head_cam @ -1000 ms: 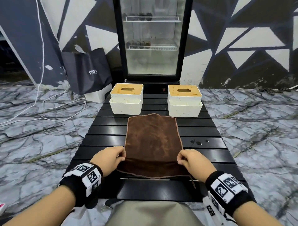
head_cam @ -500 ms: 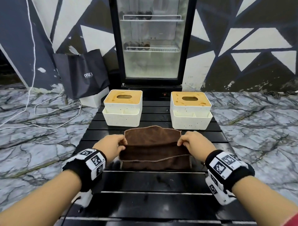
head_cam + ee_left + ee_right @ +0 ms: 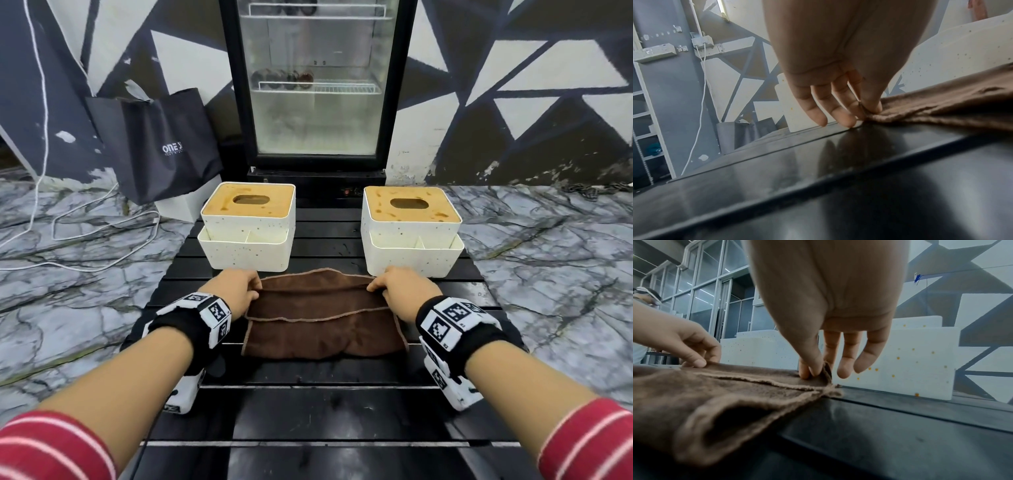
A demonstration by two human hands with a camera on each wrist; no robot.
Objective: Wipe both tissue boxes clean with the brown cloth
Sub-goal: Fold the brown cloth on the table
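The brown cloth (image 3: 322, 315) lies folded over on the black slatted table (image 3: 308, 411), just in front of two white speckled tissue boxes with stained wooden lids, one at the left (image 3: 248, 236) and one at the right (image 3: 411, 236). My left hand (image 3: 236, 291) pinches the cloth's far left corner (image 3: 875, 113) between thumb and fingers. My right hand (image 3: 397, 291) pinches the far right corner (image 3: 824, 371). In the right wrist view the folded cloth (image 3: 725, 394) shows its hemmed edge, with the left hand (image 3: 694, 352) beyond it and the right box (image 3: 920, 360) behind.
A glass-door fridge (image 3: 318, 85) stands behind the table. A black paper bag (image 3: 161, 144) leans at the back left, with white cables (image 3: 85, 233) on the marble floor. The near half of the table shows only bare slats.
Both hands have carried the near edge of the cloth forward over itself toward the boxes, folding the spread cloth roughly in half. The head view has moved closer.
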